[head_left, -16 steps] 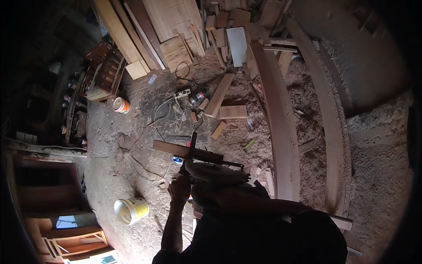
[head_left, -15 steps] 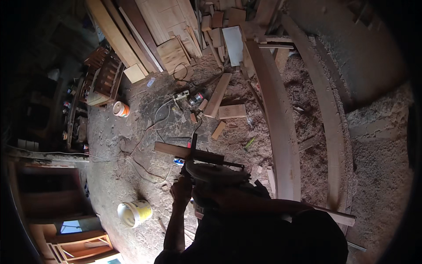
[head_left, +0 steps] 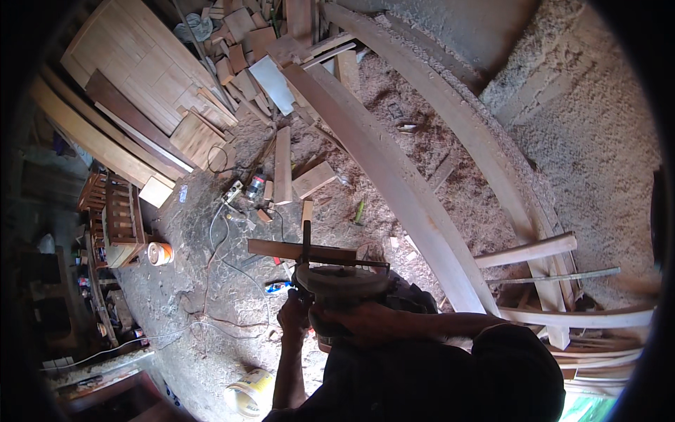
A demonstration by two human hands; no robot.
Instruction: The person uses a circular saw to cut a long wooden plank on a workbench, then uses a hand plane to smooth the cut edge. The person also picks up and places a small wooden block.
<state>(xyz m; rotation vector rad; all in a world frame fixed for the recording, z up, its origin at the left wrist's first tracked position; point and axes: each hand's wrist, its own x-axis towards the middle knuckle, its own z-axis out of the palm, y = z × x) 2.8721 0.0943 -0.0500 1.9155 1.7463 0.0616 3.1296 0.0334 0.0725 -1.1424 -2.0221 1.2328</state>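
At the lower middle I hold a dark power tool (head_left: 341, 281) with a pale rounded top and a long dark bar. A wooden board (head_left: 281, 247) lies crosswise beneath that bar. My left hand (head_left: 294, 313) is closed on the tool's left side, its fingers in shadow. My right hand (head_left: 351, 318) wraps over the tool's near body, its forearm reaching in from the right. The tool and both hands are dark, so the grip points are hard to make out.
Two long planks (head_left: 394, 169) run along the right. Loose offcuts (head_left: 283, 165), a power strip (head_left: 234, 190) and cords lie on the dusty floor (head_left: 169, 295). Boards and panels (head_left: 130, 60) stand at the top left, near a slatted wooden frame (head_left: 119, 211). Two buckets (head_left: 160, 254) stand left and lower middle.
My view has turned, so the room's planks, boards and buckets appear rotated and shifted, with more wood showing at lower right. The tool and both hands stay nearly in place.
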